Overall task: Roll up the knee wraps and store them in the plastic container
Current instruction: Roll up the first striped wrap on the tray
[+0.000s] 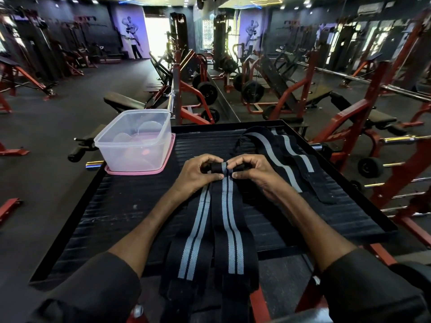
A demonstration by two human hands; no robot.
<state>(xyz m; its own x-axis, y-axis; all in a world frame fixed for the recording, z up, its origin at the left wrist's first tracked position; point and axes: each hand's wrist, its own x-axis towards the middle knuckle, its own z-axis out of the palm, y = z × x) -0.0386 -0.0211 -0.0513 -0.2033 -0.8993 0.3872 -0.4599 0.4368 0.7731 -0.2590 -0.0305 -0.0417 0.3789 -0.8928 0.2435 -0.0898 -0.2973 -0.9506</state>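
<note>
A black knee wrap with two grey stripes (229,231) lies lengthwise on the black ribbed platform (116,206), its near end hanging over the front edge. Its far end is a small tight roll (219,168), pinched from both sides by my left hand (198,172) and my right hand (250,171). A second strip of the wrap (194,234) runs beside it on the left. Another black wrap with grey stripes (289,157) lies loose and unrolled at the back right. The clear plastic container (134,138) stands open and holds no wraps at the back left, on its pink lid (137,171).
The platform has a raised rim (345,173). Red weight machines, benches and barbells (405,137) crowd the right side and beyond the far edge. A mirror wall (279,54) is ahead. Dark gym floor (46,127) lies to the left.
</note>
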